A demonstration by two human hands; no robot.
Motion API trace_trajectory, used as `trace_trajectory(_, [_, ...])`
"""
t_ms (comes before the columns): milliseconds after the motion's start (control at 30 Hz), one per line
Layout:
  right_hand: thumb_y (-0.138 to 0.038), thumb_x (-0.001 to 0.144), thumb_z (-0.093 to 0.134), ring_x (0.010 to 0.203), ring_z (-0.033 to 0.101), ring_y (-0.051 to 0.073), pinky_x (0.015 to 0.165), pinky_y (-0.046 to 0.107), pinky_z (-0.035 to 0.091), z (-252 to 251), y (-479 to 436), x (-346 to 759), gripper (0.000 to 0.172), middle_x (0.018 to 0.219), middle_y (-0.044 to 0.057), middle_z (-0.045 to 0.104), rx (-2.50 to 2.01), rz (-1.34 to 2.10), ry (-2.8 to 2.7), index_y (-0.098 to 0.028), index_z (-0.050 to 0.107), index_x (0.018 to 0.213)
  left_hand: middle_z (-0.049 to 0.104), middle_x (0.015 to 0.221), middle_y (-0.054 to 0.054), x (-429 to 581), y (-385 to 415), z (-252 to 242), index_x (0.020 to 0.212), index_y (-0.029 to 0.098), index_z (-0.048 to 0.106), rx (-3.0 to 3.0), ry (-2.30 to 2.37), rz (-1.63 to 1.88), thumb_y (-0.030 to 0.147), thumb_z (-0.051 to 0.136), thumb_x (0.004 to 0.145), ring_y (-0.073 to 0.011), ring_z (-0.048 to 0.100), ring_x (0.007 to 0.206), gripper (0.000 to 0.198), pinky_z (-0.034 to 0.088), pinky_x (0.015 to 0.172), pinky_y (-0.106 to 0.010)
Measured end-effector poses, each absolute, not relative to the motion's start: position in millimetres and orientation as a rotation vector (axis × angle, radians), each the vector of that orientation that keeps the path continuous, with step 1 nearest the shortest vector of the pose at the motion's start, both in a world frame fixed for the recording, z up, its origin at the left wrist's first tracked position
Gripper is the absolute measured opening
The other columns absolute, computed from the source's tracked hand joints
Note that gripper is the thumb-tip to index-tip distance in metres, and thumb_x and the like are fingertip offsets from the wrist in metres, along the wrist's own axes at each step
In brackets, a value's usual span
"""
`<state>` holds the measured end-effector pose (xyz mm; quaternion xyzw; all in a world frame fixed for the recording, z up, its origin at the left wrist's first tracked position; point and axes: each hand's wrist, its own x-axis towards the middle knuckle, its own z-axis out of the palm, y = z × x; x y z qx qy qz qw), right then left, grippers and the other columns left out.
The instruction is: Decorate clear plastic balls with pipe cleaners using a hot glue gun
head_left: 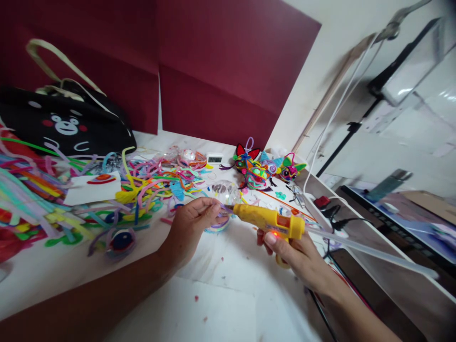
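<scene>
My right hand [285, 247] is wrapped round the grip of a yellow hot glue gun [263, 217], whose small light glows red-orange. A long translucent glue stick [374, 249] sticks out of its back. My left hand [194, 225] is closed in a pinch at the gun's nozzle, on what looks like a purple pipe cleaner [226, 209], mostly hidden by the fingers. Just below the fingertips lie coiled pastel pipe cleaners [218, 228]. Behind the nozzle rests a clear plastic ball [225, 190].
Heaped pipe cleaners [156, 185] cover the table's left side, near a black bag [67, 123]. Finished colourful pipe-cleaner ornaments [257, 175] sit at the back, beside a small digital clock [214, 159]. A dark phone [370, 285] and cables lie on the right.
</scene>
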<state>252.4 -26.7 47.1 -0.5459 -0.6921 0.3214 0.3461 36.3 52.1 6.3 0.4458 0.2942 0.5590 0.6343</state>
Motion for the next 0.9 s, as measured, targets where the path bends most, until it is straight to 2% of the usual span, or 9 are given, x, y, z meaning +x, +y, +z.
trace_trajectory(200, [-0.061, 0.093, 0.050, 0.071, 0.053, 0.016, 0.059, 0.025, 0.040, 44.0, -24.4, 256.0, 0.046, 0.080, 0.004, 0.059, -1.413, 0.939, -1.756, -0.018, 0.064, 0.088, 0.075, 0.077, -0.002, 36.4, 52.5, 4.3, 0.081, 0.016, 0.073, 1.004, 0.723, 1.276, 0.039, 0.084, 0.069, -0.0163, 0.070, 0.074, 0.029, 0.059, 0.077, -0.029])
trace_trajectory(533, [-0.067, 0.089, 0.050, 0.066, 0.053, 0.015, 0.056, 0.025, 0.039, 46.4, -23.0, 256.7, 0.054, 0.073, 0.003, 0.058, -1.451, 1.000, -1.719, -0.016, 0.065, 0.082, 0.076, 0.076, -0.003, 35.9, 53.8, 3.9, 0.080, 0.017, 0.073, 1.068, 0.748, 1.267, 0.043, 0.084, 0.067, -0.0178, 0.072, 0.071, 0.031, 0.059, 0.074, -0.028])
trace_trajectory(900, [-0.067, 0.089, 0.051, 0.066, 0.051, 0.014, 0.056, 0.024, 0.038, 46.9, -23.8, 255.3, 0.052, 0.073, 0.002, 0.057, -1.464, 0.986, -1.709, -0.017, 0.061, 0.080, 0.077, 0.079, -0.004, 35.3, 53.9, 2.7, 0.081, 0.016, 0.073, 1.104, 0.764, 1.256, 0.043, 0.082, 0.069, -0.0186, 0.072, 0.074, 0.031, 0.059, 0.077, -0.030])
